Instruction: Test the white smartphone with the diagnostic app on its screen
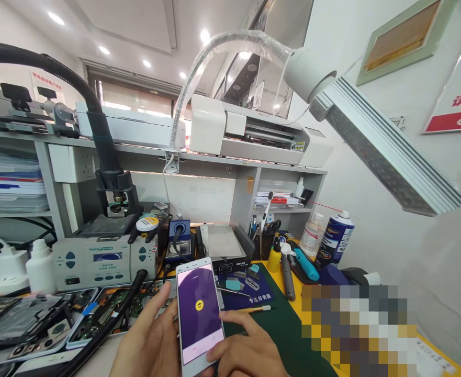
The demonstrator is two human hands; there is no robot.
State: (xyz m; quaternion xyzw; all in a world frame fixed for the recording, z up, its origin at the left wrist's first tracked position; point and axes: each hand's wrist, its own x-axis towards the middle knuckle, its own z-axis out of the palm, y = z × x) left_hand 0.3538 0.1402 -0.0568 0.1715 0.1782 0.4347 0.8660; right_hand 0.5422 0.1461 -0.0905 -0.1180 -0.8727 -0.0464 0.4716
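Hands (249,348) curl loosely, left (147,335) cradling the phone (199,322), right (246,343) touching its edge.

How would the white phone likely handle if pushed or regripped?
The white phone looks like a flat slab, so it should stay stiff. Its glossy, reflective screen suggests a slippery face, probably fragile if dropped.

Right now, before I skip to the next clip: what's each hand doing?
Left hand: closed around the white phone, holding it from its left side.
Right hand: at the phone's lower right; whether it grips cannot be told.
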